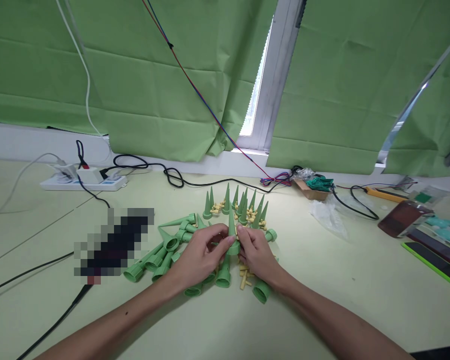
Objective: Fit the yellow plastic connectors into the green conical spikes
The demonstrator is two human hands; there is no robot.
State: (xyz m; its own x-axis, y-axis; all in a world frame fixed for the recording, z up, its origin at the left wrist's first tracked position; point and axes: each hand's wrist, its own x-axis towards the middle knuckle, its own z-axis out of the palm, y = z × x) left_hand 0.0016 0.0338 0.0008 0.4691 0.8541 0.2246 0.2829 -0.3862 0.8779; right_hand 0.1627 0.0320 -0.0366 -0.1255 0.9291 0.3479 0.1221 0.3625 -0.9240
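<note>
My left hand (204, 252) is closed on a green cone (231, 246), which points upward near the middle of the table. My right hand (259, 251) pinches at the cone's right side, where a bit of yellow shows between the fingers; the rest of that piece is hidden. Several loose green cones (159, 261) lie around and below my left hand, some with their open round ends facing me. Below my right hand are yellow fittings (243, 281) and another green cone (261, 292). Behind both hands stand several upright green cones (227, 200) with yellow fittings.
A power strip (84, 180) with plugs sits at the back left, and a blurred dark object (114, 245) lies left of the cones. Black cable (210, 184) runs along the back. At right are a small cardboard box (311, 190), a plastic bag (328, 217) and a green-edged phone (435, 265).
</note>
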